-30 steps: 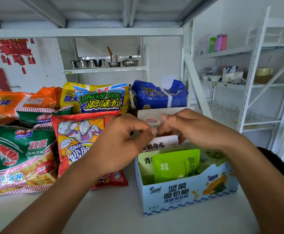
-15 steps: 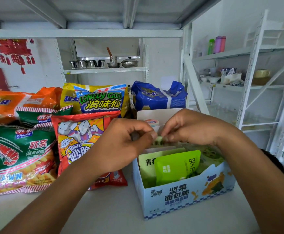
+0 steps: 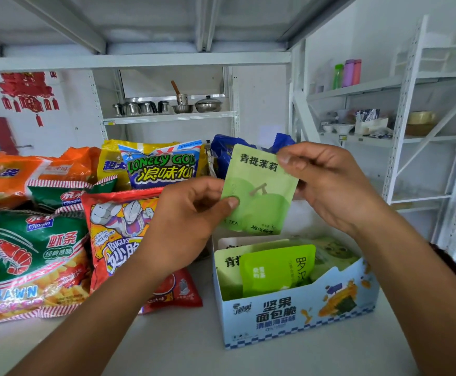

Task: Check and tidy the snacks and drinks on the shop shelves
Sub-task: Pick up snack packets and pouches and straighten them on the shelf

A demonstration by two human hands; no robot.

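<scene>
Green tea sachet (image 3: 260, 196), head view: held upright between both hands, above the blue display box (image 3: 297, 318) on the shelf (image 3: 194, 348). Left hand (image 3: 186, 223) pinches its lower-left edge; right hand (image 3: 330, 183) pinches its upper-right corner.

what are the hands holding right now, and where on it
A pale green tea sachet, above the open box. The left hand pinches its lower left edge; the right hand pinches its upper right corner.

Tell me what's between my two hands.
A pale green sachet: the left hand pinches one edge, the right hand the top corner, above the box. The head view shows it.
</scene>
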